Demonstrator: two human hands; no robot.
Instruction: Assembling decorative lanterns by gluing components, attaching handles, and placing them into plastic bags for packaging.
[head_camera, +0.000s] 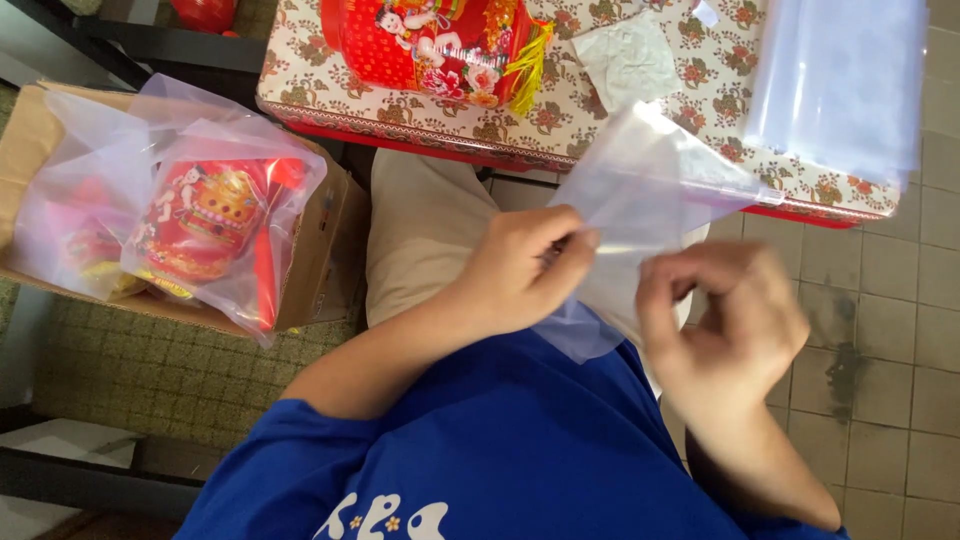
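Left hand (520, 270) pinches the clear bag (640, 200) at its near edge, above the lap; right hand (730, 320), fingers curled narrow, blurred, just beside it. The bag looks light, limp, slippery: best gripped at the mouth edges.

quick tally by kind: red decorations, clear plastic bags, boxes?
Red decorations: 2, one on the floral table at, one bagged at
Clear plastic bags: 2 countable, one in both hands, one in the box; the stack can't be counted
Cardboard boxes: 1
Total: 5

Bright even daylight, soft shadows, blurred hands
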